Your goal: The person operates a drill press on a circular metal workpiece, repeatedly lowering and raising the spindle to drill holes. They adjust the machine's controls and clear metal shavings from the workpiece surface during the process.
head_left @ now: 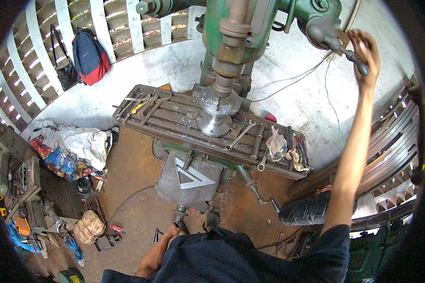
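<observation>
Up at the right, my right hand is against a dark ball-ended lever on the side of the green milling machine. Its fingers stretch up past the handle rather than wrapping it. Low in front of my body, my left hand is closed around a crank handle below the machine's knee; my shirt partly hides it. Under the spindle, a shiny round metal disc sits just above a flanged metal piece on the slotted table. Metal chips lie scattered around them.
Wrenches, a dark bar and crumpled rags lie at the table's right end. More tools lie at its left. A second crank juts out below. Bags hang on the slatted wall. Clutter covers the left floor.
</observation>
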Available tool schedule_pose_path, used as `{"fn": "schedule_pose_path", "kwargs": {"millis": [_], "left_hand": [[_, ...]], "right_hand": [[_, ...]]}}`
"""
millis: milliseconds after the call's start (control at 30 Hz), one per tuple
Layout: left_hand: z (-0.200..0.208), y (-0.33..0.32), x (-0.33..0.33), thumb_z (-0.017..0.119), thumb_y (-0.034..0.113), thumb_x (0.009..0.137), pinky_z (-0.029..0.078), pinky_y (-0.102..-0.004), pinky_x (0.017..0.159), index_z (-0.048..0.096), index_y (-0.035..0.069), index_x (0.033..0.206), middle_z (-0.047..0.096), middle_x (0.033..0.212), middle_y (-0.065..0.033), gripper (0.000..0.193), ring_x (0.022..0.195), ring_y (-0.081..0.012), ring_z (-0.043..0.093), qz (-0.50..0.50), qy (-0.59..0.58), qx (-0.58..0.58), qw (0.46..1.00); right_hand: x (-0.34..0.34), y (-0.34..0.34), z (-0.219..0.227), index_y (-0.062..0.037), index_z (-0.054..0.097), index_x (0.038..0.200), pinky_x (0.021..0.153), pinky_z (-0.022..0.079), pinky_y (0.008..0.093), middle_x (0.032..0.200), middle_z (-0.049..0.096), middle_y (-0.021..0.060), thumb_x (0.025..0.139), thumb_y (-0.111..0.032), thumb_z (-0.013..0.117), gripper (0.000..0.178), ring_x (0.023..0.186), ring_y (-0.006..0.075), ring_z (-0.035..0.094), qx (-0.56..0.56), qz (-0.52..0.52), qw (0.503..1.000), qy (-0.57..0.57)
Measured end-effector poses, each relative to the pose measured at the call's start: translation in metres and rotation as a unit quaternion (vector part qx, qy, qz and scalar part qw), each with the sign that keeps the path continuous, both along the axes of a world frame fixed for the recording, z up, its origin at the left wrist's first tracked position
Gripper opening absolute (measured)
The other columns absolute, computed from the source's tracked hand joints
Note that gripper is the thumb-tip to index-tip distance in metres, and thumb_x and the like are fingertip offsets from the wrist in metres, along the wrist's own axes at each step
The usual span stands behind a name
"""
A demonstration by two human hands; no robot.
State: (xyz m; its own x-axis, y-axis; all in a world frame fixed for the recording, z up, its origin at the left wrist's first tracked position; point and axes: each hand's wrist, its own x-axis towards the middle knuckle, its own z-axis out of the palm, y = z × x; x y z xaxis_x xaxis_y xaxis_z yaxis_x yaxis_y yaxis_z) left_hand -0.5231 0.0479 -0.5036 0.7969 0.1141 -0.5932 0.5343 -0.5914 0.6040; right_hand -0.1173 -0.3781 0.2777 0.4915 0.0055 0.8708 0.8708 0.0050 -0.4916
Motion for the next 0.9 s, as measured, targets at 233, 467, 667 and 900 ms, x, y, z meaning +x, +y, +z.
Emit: {"fn": "schedule_pose_path", "kwargs": {"millis": [233, 467, 667, 900], "left_hand": [[-0.001, 0.01, 0.0, 0.057, 0.025, 0.08, 0.052, -0.0501, 0.077, 0.066, -0.006, 0.095, 0.067, 0.092, -0.0311, 0.035, 0.09, -0.0454, 0.066, -0.15, -0.027, 0.035, 0.988], [0.018, -0.002, 0.002, 0.052, 0.022, 0.084, 0.05, -0.0509, 0.083, 0.063, -0.005, 0.105, 0.066, 0.1, -0.031, 0.036, 0.1, -0.046, 0.064, 0.012, 0.02, -0.032, 0.999], [0.002, 0.002, -0.001, 0.055, 0.025, 0.08, 0.052, -0.0494, 0.081, 0.063, -0.009, 0.103, 0.065, 0.1, -0.0337, 0.042, 0.097, -0.0473, 0.064, -0.014, 0.0, -0.011, 1.0], [0.005, 0.001, 0.004, 0.056, 0.026, 0.08, 0.048, -0.0493, 0.092, 0.059, -0.01, 0.112, 0.063, 0.111, -0.0339, 0.048, 0.109, -0.0456, 0.06, -0.004, 0.074, 0.012, 0.997]], "right_hand": [[0.002, 0.056, 0.052, -0.007, 0.06, 0.125, 0.104, 0.042, 0.0357, 0.121, 0.061, 0.009, 0.079, -0.028, 0.075, 0.053, 0.115, 0.0223, 0.056, -0.657, -0.026, 0.754, 0.006], [-0.009, 0.068, 0.029, -0.0085, 0.062, 0.121, 0.098, 0.044, 0.0329, 0.12, 0.061, 0.0026, 0.079, -0.02, 0.075, 0.046, 0.112, 0.018, 0.057, -0.554, -0.085, 0.827, -0.043], [-0.004, 0.06, 0.004, -0.0145, 0.062, 0.126, 0.094, 0.046, 0.0269, 0.117, 0.061, 0.0016, 0.086, -0.023, 0.073, 0.043, 0.105, 0.0124, 0.058, -0.394, -0.085, 0.915, -0.015], [-0.006, 0.062, 0.003, -0.0147, 0.062, 0.127, 0.093, 0.047, 0.0279, 0.108, 0.063, 0.0007, 0.087, -0.022, 0.073, 0.042, 0.103, 0.0121, 0.059, -0.398, -0.088, 0.912, -0.043]]}}
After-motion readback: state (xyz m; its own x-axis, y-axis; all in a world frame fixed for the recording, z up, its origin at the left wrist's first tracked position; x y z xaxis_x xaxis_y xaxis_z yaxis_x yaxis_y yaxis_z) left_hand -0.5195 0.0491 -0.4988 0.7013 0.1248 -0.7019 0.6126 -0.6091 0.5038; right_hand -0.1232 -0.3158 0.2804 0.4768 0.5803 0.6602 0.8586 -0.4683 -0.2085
